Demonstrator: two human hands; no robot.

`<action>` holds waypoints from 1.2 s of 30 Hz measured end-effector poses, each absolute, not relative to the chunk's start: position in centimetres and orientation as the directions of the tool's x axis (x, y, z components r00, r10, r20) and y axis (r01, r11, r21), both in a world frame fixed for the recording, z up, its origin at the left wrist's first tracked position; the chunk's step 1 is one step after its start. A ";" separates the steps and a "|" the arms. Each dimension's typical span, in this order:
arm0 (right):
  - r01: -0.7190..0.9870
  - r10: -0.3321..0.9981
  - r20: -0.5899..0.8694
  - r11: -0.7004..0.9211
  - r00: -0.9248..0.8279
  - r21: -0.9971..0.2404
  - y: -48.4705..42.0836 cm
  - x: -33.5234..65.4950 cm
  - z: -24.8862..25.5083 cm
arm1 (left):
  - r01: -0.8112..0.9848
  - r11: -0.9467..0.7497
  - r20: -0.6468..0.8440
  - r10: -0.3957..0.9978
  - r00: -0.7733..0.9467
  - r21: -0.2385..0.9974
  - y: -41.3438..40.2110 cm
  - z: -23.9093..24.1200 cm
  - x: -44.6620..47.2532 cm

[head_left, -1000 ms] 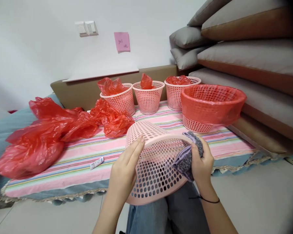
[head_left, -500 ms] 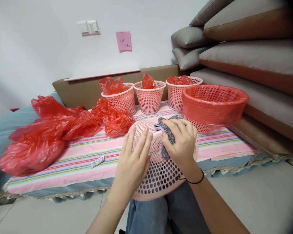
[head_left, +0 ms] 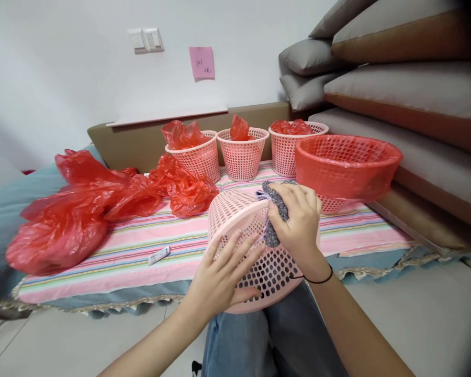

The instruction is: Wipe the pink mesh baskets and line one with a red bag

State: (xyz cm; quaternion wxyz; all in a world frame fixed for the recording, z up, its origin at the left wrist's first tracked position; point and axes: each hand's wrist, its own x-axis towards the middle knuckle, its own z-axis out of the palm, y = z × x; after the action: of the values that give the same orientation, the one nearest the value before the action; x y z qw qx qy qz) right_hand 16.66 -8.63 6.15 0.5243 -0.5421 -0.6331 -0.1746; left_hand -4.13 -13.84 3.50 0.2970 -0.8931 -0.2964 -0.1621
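A pink perforated plastic basket (head_left: pixel 230 207) lies tilted over my lap, its round rim towards me. My right hand (head_left: pixel 298 222) grips a grey cloth (head_left: pixel 275 201) and presses it on the basket's rim and wall. The cloth folds over the rim, partly hidden under my fingers. My left hand (head_left: pixel 225 277) is open, its fingers spread in front of the basket's opening near the left side of the rim. Whether its fingertips touch the basket I cannot tell.
Three pink baskets (head_left: pixel 243 157) with red bags inside stand along the back. A basket lined with a red bag (head_left: pixel 345 167) stands right, beside stacked cushions (head_left: pixel 400 99). Red plastic bags (head_left: pixel 86 204) and a small white packet (head_left: pixel 159 255) lie on the striped cloth (head_left: pixel 129 246).
My left hand has moved down off the basket's upper side, its fingers spreading. The basket has turned so more of its opening shows. The cloth stays in my right hand.
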 end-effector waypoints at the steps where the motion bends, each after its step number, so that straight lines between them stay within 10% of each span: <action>1: 0.871 0.506 0.851 0.348 0.138 -0.348 -8.6 16.7 6.1 | 0.654 -0.637 0.497 0.446 0.745 -0.408 -13.9 3.6 -3.9; 11: 0.877 0.516 0.847 0.342 0.125 -0.338 -8.7 16.5 6.1 | 0.816 -0.569 0.693 0.547 0.468 -0.103 -10.6 7.8 -2.4; 19: 0.850 0.534 0.832 0.359 0.152 -0.386 -8.7 17.7 5.4 | 0.676 -0.736 0.574 0.569 0.589 0.034 -8.2 8.5 -2.6; 32: 0.301 0.601 0.318 0.131 0.733 -0.944 -10.3 21.8 -2.6 | 0.516 -0.774 0.522 0.630 0.574 0.367 -9.0 7.9 -3.9; 36: 0.502 0.549 0.550 0.253 0.630 -0.827 -9.2 20.7 0.3 | 0.540 -0.752 0.493 0.657 0.570 0.377 -9.2 8.3 -3.5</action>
State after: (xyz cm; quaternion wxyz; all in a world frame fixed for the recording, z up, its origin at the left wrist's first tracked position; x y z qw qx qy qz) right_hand 20.70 -9.21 0.27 0.6646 -0.6110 -0.4298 0.0176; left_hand -3.50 -9.16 8.30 -0.0926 -0.8812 -0.3397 -0.3154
